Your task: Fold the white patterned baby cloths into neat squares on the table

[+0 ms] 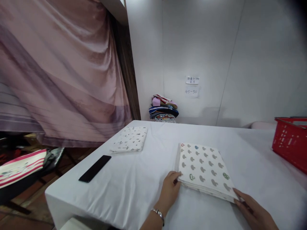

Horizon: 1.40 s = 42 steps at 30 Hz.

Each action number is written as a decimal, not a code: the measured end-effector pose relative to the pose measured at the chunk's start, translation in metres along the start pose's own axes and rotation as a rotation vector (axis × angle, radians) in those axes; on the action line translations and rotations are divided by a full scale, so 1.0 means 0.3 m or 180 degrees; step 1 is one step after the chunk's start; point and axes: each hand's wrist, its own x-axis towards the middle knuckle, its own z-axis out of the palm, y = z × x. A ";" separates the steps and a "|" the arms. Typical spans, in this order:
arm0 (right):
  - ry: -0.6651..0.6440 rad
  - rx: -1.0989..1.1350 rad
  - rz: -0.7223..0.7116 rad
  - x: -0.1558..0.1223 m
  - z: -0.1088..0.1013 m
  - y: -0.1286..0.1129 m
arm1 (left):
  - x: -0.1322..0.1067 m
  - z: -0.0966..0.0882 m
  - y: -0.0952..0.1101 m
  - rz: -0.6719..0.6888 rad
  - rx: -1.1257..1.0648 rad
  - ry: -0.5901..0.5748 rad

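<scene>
A folded white cloth [203, 167] with grey, green, blue and red mushroom prints lies on the white-covered table before me. My left hand [170, 188], with a bracelet at the wrist, grips its near left corner between thumb and fingers. At the near right corner, my right hand [251, 207] pinches the layered edge, thumb on top. Several folded layers show along the cloth's near side. Farther left rests a second folded white cloth [131, 139] with small dark prints, apart from both hands.
A black flat slab [95, 168], perhaps a phone, lies near the left edge of the table [134, 204]. On the right stands a red plastic basket [289, 143]. Piled fabrics [163, 108] sit beyond the far edge. A chair [26, 179] holding a striped cloth is at left.
</scene>
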 end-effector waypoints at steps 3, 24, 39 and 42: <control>0.0008 -0.0014 -0.0105 0.002 0.002 -0.006 | 0.002 0.008 -0.002 -0.0002 -0.0073 0.0181; 0.0098 0.0341 0.0336 -0.014 -0.049 -0.119 | -0.001 0.015 0.007 -0.0089 -0.0186 0.0091; 0.0140 0.0688 0.0717 -0.007 -0.056 -0.133 | 0.005 0.024 0.010 -0.0445 -0.0369 0.0081; -0.0123 0.0768 0.1265 0.024 -0.086 -0.163 | 0.018 0.010 0.022 -0.0848 -0.0438 -0.0091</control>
